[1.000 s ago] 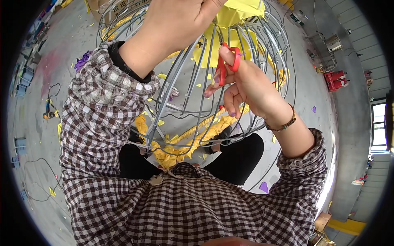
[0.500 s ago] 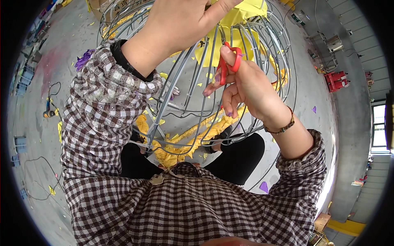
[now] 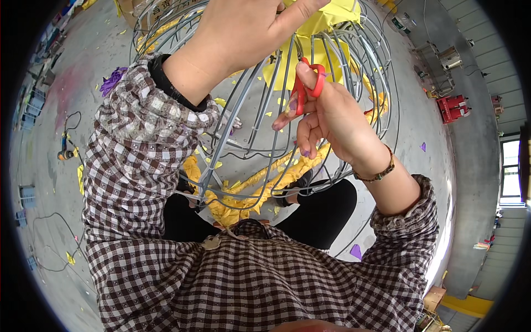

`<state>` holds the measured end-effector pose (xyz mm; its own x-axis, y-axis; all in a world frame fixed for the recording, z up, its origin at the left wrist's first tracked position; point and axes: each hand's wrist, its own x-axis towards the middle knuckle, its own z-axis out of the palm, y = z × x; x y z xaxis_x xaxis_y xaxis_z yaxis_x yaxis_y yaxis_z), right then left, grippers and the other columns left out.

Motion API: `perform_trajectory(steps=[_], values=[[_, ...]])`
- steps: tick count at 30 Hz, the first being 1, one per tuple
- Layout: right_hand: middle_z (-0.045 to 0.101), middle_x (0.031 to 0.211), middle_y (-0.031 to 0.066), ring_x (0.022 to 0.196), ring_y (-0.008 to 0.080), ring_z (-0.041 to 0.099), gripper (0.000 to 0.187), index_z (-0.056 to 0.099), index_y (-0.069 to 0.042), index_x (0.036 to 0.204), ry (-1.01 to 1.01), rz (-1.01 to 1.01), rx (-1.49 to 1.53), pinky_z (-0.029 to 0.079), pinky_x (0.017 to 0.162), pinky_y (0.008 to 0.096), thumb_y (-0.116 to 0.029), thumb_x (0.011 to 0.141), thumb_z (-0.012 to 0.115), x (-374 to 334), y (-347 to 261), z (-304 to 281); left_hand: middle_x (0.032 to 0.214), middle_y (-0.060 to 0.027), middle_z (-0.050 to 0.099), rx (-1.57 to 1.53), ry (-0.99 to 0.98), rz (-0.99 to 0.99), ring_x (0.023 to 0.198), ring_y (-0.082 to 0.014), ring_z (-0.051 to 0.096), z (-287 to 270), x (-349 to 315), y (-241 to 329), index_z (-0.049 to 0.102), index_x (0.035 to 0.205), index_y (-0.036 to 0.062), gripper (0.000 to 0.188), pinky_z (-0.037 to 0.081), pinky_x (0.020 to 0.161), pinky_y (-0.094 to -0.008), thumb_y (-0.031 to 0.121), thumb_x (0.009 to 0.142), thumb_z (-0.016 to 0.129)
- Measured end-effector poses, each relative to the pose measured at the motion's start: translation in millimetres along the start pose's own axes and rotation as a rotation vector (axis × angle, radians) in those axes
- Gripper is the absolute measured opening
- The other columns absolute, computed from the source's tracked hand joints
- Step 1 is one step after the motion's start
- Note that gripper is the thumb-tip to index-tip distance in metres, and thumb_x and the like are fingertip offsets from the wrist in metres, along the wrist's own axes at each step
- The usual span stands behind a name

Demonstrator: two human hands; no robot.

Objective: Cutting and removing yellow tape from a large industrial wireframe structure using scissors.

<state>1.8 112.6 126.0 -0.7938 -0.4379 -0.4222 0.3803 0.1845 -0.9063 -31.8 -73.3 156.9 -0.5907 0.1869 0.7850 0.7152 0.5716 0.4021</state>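
Note:
Red-handled scissors (image 3: 299,91) hang on the fingers of my right hand (image 3: 337,113), thumb through one loop, blades pointing up and away toward the wire. The blades lie against a sheet of yellow cloth (image 3: 274,74) stretched over part of a grey wire frame (image 3: 221,145). My left hand (image 3: 235,41) reaches over the top of the frame, its thumb stretched to the yellow cloth there. Its other fingers are mostly cut off by the upper edge of the view. Closest to my body, the frame's lower bars are wrapped in crumpled yellow cloth (image 3: 235,207).
Yellow scraps and a purple scrap (image 3: 355,252) lie on the grey floor. A purple bundle (image 3: 113,81) sits to the left, near a corded power tool (image 3: 67,152). At far left stand blue crates (image 3: 34,102); at right, a red machine (image 3: 453,109). A cardboard box (image 3: 133,14) is behind the frame.
My right hand and wrist have shifted very slightly to the left, with the scissors in nearly the same spot. The left hand has barely moved.

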Motion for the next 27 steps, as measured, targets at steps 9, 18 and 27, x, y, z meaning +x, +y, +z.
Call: perform_trajectory(steps=[9, 18, 27], values=[[0.067, 0.074, 0.0181, 0.040, 0.0204, 0.057, 0.063, 0.055, -0.001, 0.079, 0.021, -0.042, 0.003, 0.045, 0.035, 0.0287, -0.061, 0.095, 0.050, 2.0, 1.3, 3.3, 0.113, -0.0153, 0.053, -0.022, 0.013, 0.034, 0.078, -0.0267, 0.064, -1.5, -1.0, -0.6, 0.053, 0.114, 0.0009, 0.031, 0.051, 0.068, -0.0344, 0.024, 0.095, 0.060], [0.063, 0.072, 0.0161, 0.038, 0.0193, 0.056, 0.059, 0.052, -0.003, 0.078, 0.039, -0.053, 0.058, 0.043, 0.035, 0.0279, -0.060, 0.095, 0.051, -0.4, 4.9, 2.9, 0.112, -0.0149, 0.054, 0.017, 0.003, 0.055, 0.092, -0.0309, 0.060, 0.2, 1.9, -2.4, 0.055, 0.112, 0.0032, 0.029, 0.049, 0.078, -0.0382, 0.022, 0.091, 0.063], [0.061, 0.063, 0.0111, 0.044, 0.0180, 0.058, 0.063, 0.058, 0.006, 0.087, -0.082, -0.053, 0.088, 0.048, 0.041, 0.0260, -0.054, 0.101, 0.044, -74.8, 36.2, -26.4, 0.126, -0.0143, 0.051, 0.683, -0.547, 0.066, 0.130, -0.0425, 0.037, 31.3, 34.1, 40.9, 0.057, 0.123, 0.0110, 0.055, 0.027, 0.105, -0.0599, 0.015, 0.071, 0.073]])
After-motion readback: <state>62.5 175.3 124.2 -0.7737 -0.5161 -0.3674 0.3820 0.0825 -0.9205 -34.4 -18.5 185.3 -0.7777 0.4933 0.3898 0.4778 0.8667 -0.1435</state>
